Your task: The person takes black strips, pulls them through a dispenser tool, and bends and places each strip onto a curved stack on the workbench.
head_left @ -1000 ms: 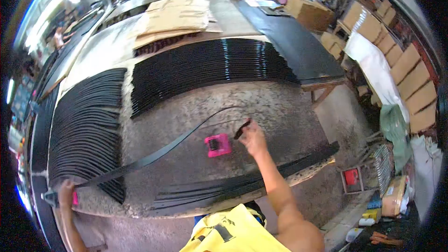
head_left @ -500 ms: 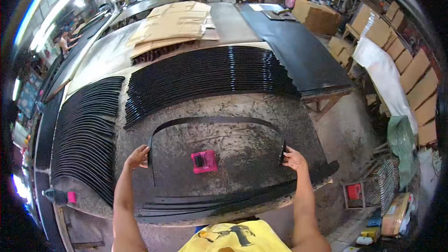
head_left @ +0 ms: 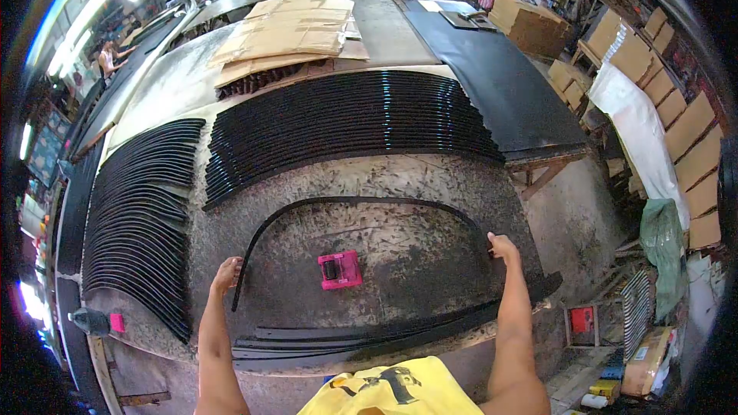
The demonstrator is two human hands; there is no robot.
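A long, thin black strip (head_left: 361,200) bends in a wide arch over the worktable. My left hand (head_left: 227,273) is closed on it near the left end, and the tip hangs a little below my fingers. At the right end, my right hand (head_left: 503,248) pinches the strip; its tip is hidden at the fingers. Inside the arch, on the table, rests a pink block with a black roller-like part (head_left: 340,270). Several loose black strips (head_left: 323,338) lie along the near table edge, between my forearms.
Beyond the arch stretches a wide row of black strips (head_left: 346,119), with another stack (head_left: 142,215) at left. Cardboard sheets (head_left: 280,27) lie farther back. A dark bottle (head_left: 91,321) stands at the left corner. Boxes and a red item (head_left: 582,319) are on the right-hand floor.
My hands have spread farther apart, the right one moving outward and slightly up, the left one slightly down. The strip's arch is wider and its band looks turned more edge-on.
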